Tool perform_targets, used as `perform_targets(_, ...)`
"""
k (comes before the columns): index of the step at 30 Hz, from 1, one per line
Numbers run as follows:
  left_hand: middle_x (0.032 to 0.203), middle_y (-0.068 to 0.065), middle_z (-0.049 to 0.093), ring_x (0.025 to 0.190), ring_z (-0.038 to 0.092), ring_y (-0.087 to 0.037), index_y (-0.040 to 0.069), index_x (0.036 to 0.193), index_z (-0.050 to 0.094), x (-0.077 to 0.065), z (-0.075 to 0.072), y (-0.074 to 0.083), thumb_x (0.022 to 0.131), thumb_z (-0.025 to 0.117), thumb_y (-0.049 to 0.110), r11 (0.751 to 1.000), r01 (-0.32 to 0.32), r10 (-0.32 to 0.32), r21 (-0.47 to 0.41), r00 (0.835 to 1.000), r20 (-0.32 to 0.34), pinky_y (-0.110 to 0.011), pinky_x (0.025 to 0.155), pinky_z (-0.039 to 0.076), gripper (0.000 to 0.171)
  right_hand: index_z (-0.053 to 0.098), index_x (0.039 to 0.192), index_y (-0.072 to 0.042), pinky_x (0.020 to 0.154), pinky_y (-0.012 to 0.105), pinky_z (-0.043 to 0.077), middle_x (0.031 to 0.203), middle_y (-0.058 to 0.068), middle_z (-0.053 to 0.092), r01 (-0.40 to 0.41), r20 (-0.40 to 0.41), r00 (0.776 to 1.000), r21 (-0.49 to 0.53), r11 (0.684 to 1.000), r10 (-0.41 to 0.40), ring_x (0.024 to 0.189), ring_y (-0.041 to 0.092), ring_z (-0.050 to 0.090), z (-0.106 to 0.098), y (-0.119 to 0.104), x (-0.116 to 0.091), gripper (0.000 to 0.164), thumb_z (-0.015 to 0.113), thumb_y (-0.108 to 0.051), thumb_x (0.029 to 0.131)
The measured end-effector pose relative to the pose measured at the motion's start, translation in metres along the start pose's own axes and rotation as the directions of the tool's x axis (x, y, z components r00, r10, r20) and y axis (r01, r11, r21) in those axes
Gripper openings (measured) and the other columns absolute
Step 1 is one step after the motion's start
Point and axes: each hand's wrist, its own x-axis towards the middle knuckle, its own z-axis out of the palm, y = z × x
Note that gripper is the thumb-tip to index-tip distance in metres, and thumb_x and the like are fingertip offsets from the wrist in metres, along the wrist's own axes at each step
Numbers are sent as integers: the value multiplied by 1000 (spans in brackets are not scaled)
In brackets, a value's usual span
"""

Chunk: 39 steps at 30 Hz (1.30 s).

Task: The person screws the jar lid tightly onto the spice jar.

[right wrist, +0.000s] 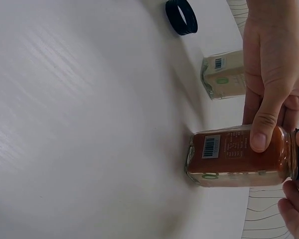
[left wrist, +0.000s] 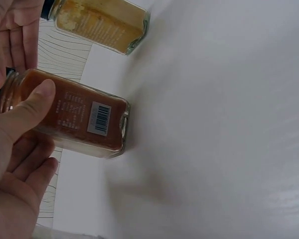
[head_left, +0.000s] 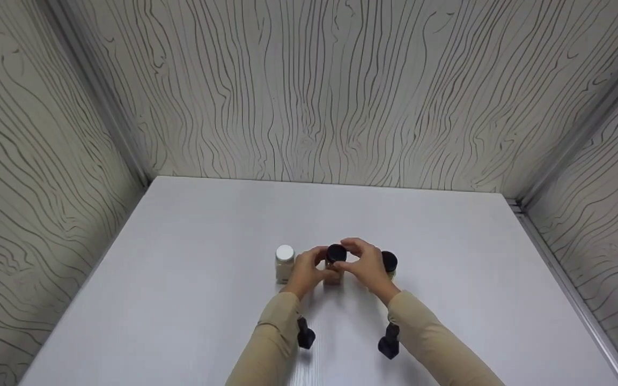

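Observation:
My left hand grips the body of a square glass spice jar of reddish-brown contents, its thumb flat on the side near a barcode label. The jar is upright, its base close to the white table. At its top, my right hand pinches the black lid between thumb and fingers. To the left stands a similar jar with a white lid and pale contents. On the right, partly behind my right hand, is a jar of yellow contents with a black lid.
The white table reaches back to a wood-grain panel, with more such panels at both sides. A black device hangs at the left wrist and another at the right wrist.

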Motion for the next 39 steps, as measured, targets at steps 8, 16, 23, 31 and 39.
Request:
perform_targets(8,121,-19,68,117,64,-30,-3,121,61,-1,0,1,76,79,5,1000,20,-20,7,1000,4,-40,108,52,49,58,124,11,103,46,54,126,29,61,15,115,993,26,1000,-18,118,41,61,-1,5,0,54,78,0,75)
perform_targets(16,124,-18,67,121,62,-30,-1,123,61,-1,0,3,76,79,7,999,45,-45,-3,999,13,-39,110,50,51,61,121,7,104,46,53,124,26,64,-1,105,994,12,1000,0,118,39,62,-2,4,1,48,76,2,76)
perform_targets(23,122,-18,68,119,63,-30,-2,121,61,-1,1,3,75,80,7,1000,25,-25,6,1000,12,-39,109,51,50,67,108,3,98,45,57,110,20,71,16,4,1000,-82,997,-15,106,34,69,2,3,0,44,83,-3,68)
perform_targets(31,122,-20,67,119,63,-31,-4,121,61,1,1,1,76,79,3,1000,17,-17,7,1000,10,-39,109,51,49,64,101,2,95,45,59,102,19,72,12,-36,999,-79,997,-14,98,32,70,6,2,-1,41,85,-5,66)
perform_targets(39,123,-19,67,119,63,-31,-2,121,61,0,-1,1,77,79,6,1000,15,-15,8,1000,14,-40,109,51,48,60,120,6,105,50,52,123,24,64,-4,107,994,7,1000,3,119,39,60,-4,0,3,50,79,2,74)
